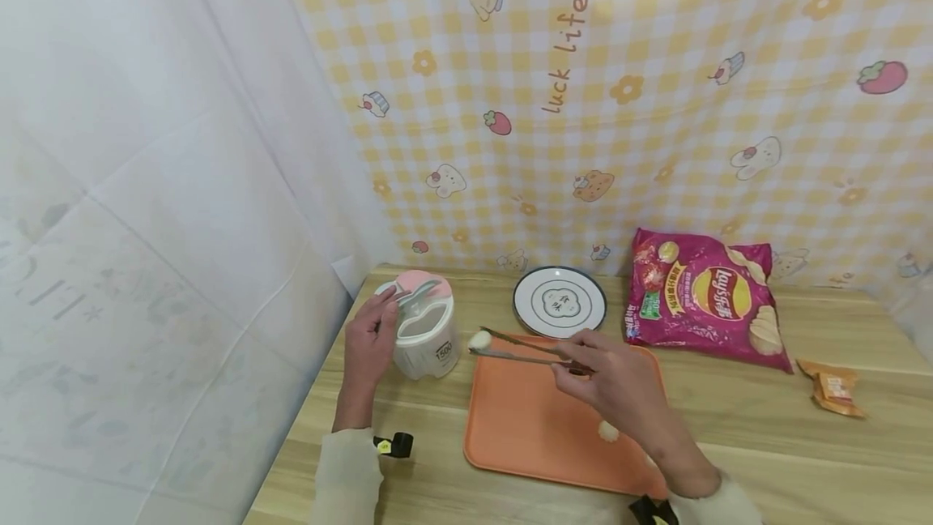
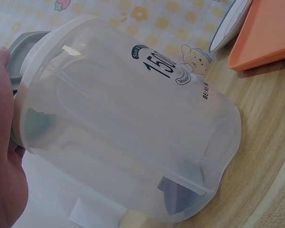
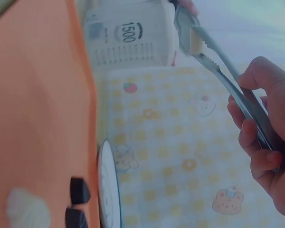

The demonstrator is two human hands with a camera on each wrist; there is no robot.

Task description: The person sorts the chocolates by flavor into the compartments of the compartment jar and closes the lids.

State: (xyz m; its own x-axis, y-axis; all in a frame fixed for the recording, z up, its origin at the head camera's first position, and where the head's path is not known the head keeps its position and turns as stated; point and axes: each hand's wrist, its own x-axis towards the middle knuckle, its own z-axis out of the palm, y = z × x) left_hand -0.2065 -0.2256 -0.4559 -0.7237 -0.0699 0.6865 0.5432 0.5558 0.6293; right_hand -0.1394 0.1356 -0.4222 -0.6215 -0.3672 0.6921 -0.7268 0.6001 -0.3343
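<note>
1. Currently the right hand [image 1: 619,383] grips a pair of metal tongs [image 1: 521,351] near their hinge end, fingers curled round both arms, which keeps the tips squeezed on a small white piece of food [image 1: 479,339].
2. That piece hangs above the far left corner of the orange tray [image 1: 525,428], just beside the open mouth of the translucent container [image 1: 426,339], on its right.
3. The left hand [image 1: 369,343] wraps round the container's left side, by the rim; this hold appears to steady it on the counter [image 1: 729,428] while the pink lid [image 1: 415,286] stands swung up at the far side.
4. A second white piece [image 1: 608,430] lies on the tray, partly behind the right wrist.
5. A round plate [image 1: 560,302] sits far of the tray; a magenta crisp bag [image 1: 703,298] and a small orange packet [image 1: 834,387] lie to the right.
6. Hidden or unclear:
   - The container's contents cannot be read through its cloudy wall in the left wrist view.
   - The left fingers on its far side are out of sight.
   - The kind of food cannot be determined.
</note>
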